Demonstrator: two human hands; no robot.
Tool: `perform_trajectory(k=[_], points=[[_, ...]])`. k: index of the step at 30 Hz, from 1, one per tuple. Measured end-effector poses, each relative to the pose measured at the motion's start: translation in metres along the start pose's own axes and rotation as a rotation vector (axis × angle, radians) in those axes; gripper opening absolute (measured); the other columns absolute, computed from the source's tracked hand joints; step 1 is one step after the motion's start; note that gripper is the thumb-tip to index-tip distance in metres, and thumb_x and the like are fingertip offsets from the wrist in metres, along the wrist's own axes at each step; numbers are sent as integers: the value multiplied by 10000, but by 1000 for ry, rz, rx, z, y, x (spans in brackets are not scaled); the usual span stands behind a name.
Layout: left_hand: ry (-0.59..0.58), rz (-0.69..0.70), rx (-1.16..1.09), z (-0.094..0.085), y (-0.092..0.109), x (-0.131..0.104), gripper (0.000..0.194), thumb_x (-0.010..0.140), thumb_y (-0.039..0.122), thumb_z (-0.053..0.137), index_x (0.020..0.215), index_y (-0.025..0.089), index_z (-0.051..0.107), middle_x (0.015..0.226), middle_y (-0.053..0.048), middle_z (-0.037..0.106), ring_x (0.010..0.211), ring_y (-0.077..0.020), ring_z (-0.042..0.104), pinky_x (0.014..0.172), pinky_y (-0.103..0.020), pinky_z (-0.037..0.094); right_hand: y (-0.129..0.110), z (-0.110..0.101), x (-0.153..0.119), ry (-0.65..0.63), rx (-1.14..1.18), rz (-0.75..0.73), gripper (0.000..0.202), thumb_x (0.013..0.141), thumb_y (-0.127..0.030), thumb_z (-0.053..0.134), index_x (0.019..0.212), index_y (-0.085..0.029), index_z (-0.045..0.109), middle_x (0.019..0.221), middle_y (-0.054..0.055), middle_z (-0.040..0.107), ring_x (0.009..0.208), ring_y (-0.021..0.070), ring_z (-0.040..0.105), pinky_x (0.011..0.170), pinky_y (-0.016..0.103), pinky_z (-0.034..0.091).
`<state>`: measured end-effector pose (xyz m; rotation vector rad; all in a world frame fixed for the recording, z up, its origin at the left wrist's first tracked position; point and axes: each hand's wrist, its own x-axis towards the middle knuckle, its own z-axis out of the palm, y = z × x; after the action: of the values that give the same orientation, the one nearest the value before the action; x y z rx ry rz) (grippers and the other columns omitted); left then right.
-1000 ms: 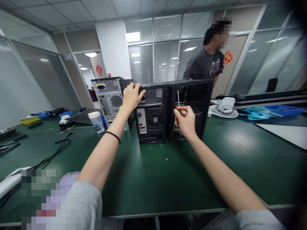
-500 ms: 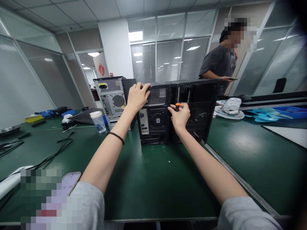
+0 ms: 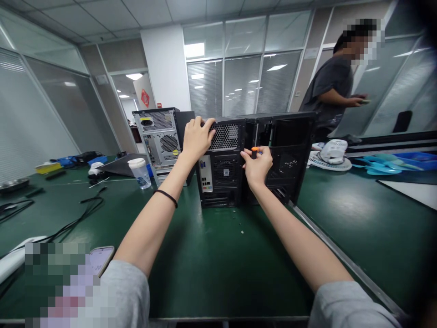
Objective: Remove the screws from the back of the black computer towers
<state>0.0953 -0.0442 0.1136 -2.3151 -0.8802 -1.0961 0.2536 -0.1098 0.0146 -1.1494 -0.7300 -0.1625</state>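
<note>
A black computer case [image 3: 225, 191] stands upright on the green table, its back with the honeycomb grille, fan vent and port plate facing me. My left hand [image 3: 197, 142] is on its upper left corner, fingers over the top edge and thumb by the grille. At the case's right edge, my right hand [image 3: 257, 169] is closed around a screwdriver [image 3: 254, 153] with an orange and black handle. The tip of the tool is hidden. Right behind that hand stands another black case frame [image 3: 292, 136], close against the first case.
A silver-backed computer tower [image 3: 159, 141] and a lidded plastic cup [image 3: 139, 173] stand to the left. Cables [image 3: 80, 218] and a phone [image 3: 101, 259] lie nearer. On the right are a white fan part [image 3: 333, 155] and blue fan blades [image 3: 382, 164]. A person [image 3: 329, 86] is behind the table.
The person in the background has moved to the right. My hands keep nearly the same places on the case and screwdriver; the view has shifted slightly.
</note>
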Motion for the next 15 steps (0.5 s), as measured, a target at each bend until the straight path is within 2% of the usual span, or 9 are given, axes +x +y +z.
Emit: perform_trajectory(k=[15], points=[[-15,-27,-49,2,1,0,332,934,330,367,1236,236,469,1201,-135,501,1157,-301,452,988,-448,343,1,3,6,0,22,-9,286,657,-256,687,822,-192,462,767,21,685,450,117,590,420,219,428]])
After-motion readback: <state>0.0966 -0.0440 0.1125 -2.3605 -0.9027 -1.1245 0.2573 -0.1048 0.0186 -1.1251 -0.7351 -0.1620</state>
